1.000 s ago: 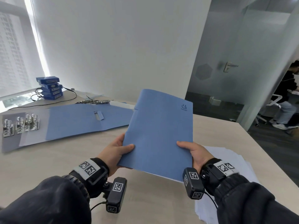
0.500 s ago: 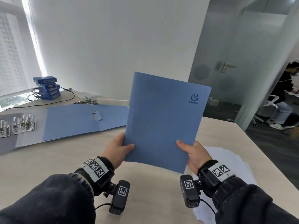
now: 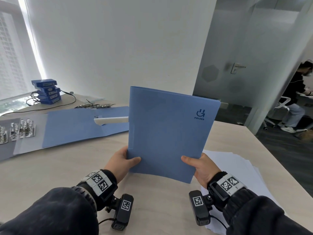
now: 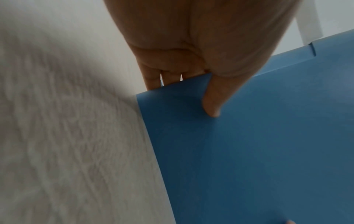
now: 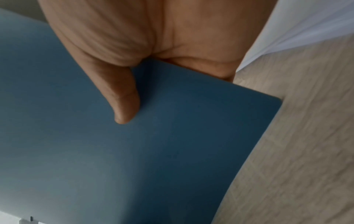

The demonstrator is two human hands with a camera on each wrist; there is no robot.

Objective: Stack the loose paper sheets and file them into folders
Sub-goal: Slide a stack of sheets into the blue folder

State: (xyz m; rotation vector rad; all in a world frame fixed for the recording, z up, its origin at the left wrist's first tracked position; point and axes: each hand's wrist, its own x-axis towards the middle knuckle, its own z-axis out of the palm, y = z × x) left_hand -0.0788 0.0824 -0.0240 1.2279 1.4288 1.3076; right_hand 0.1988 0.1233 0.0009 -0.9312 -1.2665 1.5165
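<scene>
Since the earlier frames you have tipped the blue folder from a shallow lean to nearly upright, so its printed cover now faces you squarely and its top edge stands higher against the wall. Your left hand pinches the lower left corner, thumb on the front and fingers behind; the left wrist view confirms the thumb pressed flat on the cover. Your right hand pinches the lower right edge the same way. Hands sit apart, one at each bottom corner, both clamped on the folder, probably to keep the thin covers from flopping while you square or open it. Folder is closed and held in the air above the near middle of the desk, not touching it. Loose paper sheets lie unstacked-looking, fanned, at the desk's right edge, partly under your right wrist. Other open folder lies flat toward the far left, a white strip across it; metal clips sit at the left edge, blue boxes stacked at the far left corner. Judgement: filing not yet begun; sheets are not yet in the folder.
</scene>
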